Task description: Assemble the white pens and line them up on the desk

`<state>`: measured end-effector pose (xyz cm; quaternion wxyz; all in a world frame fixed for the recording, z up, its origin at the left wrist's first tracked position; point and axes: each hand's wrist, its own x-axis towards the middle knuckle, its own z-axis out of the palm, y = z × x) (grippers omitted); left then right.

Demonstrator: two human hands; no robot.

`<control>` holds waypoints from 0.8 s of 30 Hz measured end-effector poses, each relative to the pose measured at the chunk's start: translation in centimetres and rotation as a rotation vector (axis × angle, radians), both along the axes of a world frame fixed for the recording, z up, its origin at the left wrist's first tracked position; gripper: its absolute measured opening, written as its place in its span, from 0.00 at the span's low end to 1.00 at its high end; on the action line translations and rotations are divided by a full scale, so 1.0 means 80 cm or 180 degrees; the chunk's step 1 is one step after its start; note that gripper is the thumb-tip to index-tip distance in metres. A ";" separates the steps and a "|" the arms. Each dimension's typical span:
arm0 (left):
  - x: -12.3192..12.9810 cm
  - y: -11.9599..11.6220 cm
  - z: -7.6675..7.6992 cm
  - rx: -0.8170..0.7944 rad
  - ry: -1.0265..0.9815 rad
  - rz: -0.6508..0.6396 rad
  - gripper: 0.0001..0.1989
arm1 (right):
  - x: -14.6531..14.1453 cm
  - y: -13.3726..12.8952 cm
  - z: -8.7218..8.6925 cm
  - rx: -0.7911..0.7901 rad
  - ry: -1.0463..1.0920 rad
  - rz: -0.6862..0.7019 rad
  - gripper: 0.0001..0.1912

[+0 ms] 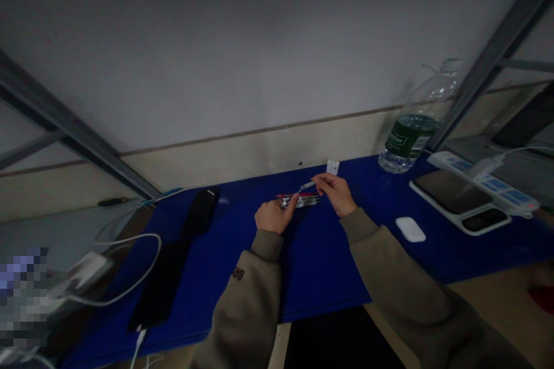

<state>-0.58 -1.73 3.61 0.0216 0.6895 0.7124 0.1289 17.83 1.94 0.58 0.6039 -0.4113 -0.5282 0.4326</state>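
While both hands work at twelve o'clock on the blue table mat (329,265), what does each grip hold?

— Right hand (335,193), nearly closed, pinches a slim pen (307,185) near one end, leaving its free end toward the other hand.

And the other?

— Left hand (273,216), loosely curled, touches a row of pens (303,201) lying at twelve o'clock; any grip cannot be told, though the contact probably steadies them against rolling
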 end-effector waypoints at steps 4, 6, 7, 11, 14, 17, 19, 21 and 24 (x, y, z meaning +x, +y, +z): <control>0.000 0.000 0.000 -0.0023 0.0005 0.0063 0.41 | 0.004 0.001 0.000 0.0033 -0.0054 -0.0093 0.16; 0.000 0.000 0.000 -0.0038 -0.0017 0.0063 0.41 | 0.003 0.001 -0.001 0.0037 -0.0128 -0.0018 0.15; 0.000 0.000 -0.001 -0.0048 -0.0025 0.0063 0.40 | 0.002 0.001 -0.001 0.0029 -0.0163 0.0028 0.15; -0.002 0.000 -0.002 -0.0070 0.0043 0.0019 0.39 | -0.001 0.001 -0.002 -0.0025 -0.0241 0.0150 0.16; -0.004 0.001 -0.004 -0.0061 0.0172 -0.0234 0.37 | 0.001 0.002 -0.004 0.0006 -0.0276 0.0244 0.15; -0.006 0.004 -0.007 -0.0050 0.0265 -0.0608 0.32 | 0.002 0.002 -0.007 0.0026 -0.0390 0.0440 0.14; -0.007 0.005 -0.010 -0.0042 0.0304 -0.0812 0.30 | 0.000 0.002 -0.010 0.0029 -0.0504 0.0654 0.14; -0.008 0.006 -0.012 -0.0048 0.0321 -0.0947 0.28 | -0.004 0.001 -0.014 -0.0001 -0.0568 0.0857 0.14; -0.010 0.006 -0.011 -0.0072 0.0249 -0.1059 0.25 | -0.008 0.000 -0.016 -0.0093 -0.0582 0.1039 0.15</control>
